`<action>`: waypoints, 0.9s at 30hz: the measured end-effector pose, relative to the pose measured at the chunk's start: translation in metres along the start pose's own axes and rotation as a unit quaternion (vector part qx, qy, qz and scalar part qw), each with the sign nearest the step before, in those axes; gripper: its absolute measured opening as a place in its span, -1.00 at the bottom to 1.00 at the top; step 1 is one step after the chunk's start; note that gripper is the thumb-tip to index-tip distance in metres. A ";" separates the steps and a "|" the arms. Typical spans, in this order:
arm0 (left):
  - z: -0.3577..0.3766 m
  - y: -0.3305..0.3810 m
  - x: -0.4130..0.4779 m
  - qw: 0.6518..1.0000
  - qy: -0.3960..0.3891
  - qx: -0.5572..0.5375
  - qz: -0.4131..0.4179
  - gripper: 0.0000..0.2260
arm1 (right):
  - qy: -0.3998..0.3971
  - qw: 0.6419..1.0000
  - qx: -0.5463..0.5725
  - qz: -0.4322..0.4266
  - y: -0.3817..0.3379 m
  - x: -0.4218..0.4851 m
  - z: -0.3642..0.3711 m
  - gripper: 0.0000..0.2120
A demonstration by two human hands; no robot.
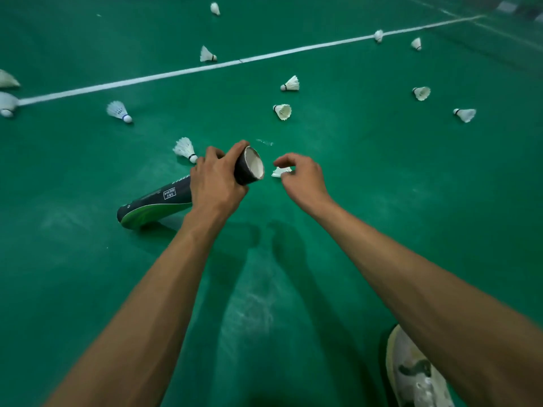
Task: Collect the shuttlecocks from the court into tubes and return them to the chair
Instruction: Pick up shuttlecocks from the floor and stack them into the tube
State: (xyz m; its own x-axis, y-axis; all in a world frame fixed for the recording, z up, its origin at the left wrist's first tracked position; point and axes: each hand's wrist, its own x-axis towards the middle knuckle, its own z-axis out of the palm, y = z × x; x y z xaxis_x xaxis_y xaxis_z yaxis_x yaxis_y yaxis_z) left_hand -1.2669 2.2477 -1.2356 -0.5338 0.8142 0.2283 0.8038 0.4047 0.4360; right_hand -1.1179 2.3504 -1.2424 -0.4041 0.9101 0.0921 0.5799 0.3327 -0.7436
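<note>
Far left of the left grip point(217, 183): loose shuttlecocks point(119, 110) scattered on the green court floor point(73, 289), and one stray point(185, 148) lay just beyond that grip's knuckles.

Tube point(158, 198): a dark cylinder with green near its base. It ran down and leftward out of the left grip, base end low near the floor. The open mouth stuck out on the grip's right side, with the pale inside showing. Judged light and stiff, though likely to crush at the rim if squeezed. A hold round the barrel just behind the mouth looked sound, since it steadies the opening.

Left grip: clamped on the tube, fingers wrapped over the top close behind the mouth.

Shuttlecock point(280, 171): sat between the two grips, just right of the tube mouth and at the fingertips of the right grip point(302, 180). Only the feather skirt showed; the cork end was hidden behind the fingers. Judged almost weightless, with brittle feathers that bend easily. Best taken lightly at the cork or the skirt's base, never across the feathers.

Right grip: thumb and forefinger arched apart above the shuttlecock, the other fingers curled in beside it. Could not tell whether it was pinched or only reached for.

Beyond and right of the right grip: further shuttlecocks point(421, 93), well apart. A pale shoe point(417, 374) sat below the right forearm
</note>
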 end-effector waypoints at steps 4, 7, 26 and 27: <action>0.008 0.000 0.005 1.000 0.012 0.019 -0.011 -0.33 | -0.095 0.993 -0.066 -0.026 0.010 0.012 0.018 -0.52; 0.019 0.009 0.006 1.000 0.003 0.027 -0.002 -0.32 | -0.113 0.988 -0.093 -0.055 0.010 0.023 0.024 -0.57; 0.015 -0.009 0.023 0.997 0.005 0.069 -0.042 -0.24 | -0.222 0.899 -0.370 -0.080 0.064 0.110 0.073 -0.59; 0.014 -0.011 0.025 0.996 0.007 0.069 -0.048 -0.23 | -0.225 0.892 -0.381 -0.091 0.066 0.113 0.076 -0.60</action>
State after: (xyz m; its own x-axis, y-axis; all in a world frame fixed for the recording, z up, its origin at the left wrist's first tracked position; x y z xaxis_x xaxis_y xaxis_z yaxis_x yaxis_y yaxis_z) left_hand -1.2854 2.2697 -1.2467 -0.6132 0.7632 0.2038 0.7767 0.5353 0.3321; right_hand -1.1789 2.4567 -1.3309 -0.6847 0.6890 -0.2377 0.7185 0.6927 -0.0618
